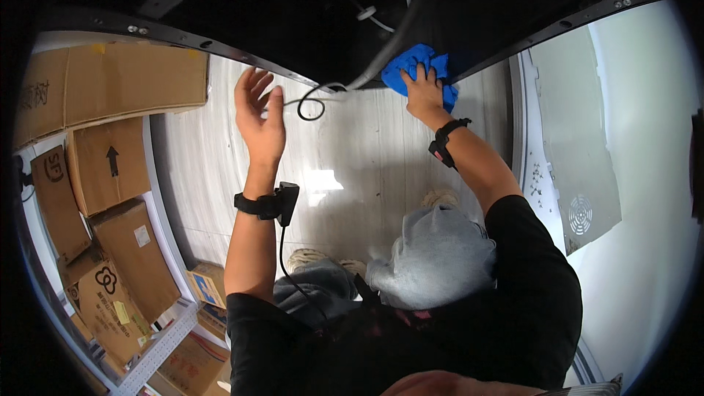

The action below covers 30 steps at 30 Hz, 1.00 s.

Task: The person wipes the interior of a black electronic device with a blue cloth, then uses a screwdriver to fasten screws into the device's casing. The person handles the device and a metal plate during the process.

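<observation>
My right hand (427, 97) presses a crumpled blue cloth (415, 54) against the lower front edge of a large black cabinet (279, 7). Its fingers spread over the cloth. Some of the cloth hangs below the edge beside the wrist. My left hand (262, 119) hangs off the cabinet's front rail, fingers loosely bent and thumb apart, with nothing seen in it. Close to its thumb, a thin black cable (311, 118) makes a small loop. A thicker dark cable (381, 57) slants up across the cabinet's dark interior. Black straps circle both wrists.
Cardboard boxes (110, 165) fill a white shelf rack (163, 339) on the left. A grey panel with a round vent (576, 139) leans on the right near a white wall (649, 139). Small screws (537, 180) lie beside it. My knees are bent above the pale floor (345, 176).
</observation>
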### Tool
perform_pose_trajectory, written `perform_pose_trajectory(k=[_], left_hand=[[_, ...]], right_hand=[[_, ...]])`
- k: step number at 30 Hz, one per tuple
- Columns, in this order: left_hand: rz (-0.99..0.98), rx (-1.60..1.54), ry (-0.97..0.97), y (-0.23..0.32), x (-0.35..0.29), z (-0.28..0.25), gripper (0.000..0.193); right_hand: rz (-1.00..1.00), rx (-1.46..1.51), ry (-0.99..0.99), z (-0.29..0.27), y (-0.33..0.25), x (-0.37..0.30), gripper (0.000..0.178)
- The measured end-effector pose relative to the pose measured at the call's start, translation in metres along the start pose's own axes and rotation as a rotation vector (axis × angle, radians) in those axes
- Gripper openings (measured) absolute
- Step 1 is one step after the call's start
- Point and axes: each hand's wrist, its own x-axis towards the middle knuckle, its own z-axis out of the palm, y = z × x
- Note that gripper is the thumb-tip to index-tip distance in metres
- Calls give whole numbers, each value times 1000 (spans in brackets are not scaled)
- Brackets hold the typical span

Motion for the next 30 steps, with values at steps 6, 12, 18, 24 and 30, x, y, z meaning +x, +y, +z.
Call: perform_pose_trajectory(k=[6, 12, 18, 24, 30], left_hand=[[-7, 157, -33, 29, 30, 21, 44], [32, 435, 37, 29, 38, 19, 33], [29, 372, 26, 34, 36, 20, 34], [30, 392, 45, 32, 36, 19, 29], [19, 399, 55, 35, 33, 18, 29]], right_hand=[[-138, 64, -87, 1, -37, 12, 68], [-188, 145, -207, -8, -43, 27, 71], [-32, 21, -210, -17, 8, 20, 68], [-91, 41, -240, -16, -30, 12, 69], [-161, 92, -340, -6, -75, 57, 64]])
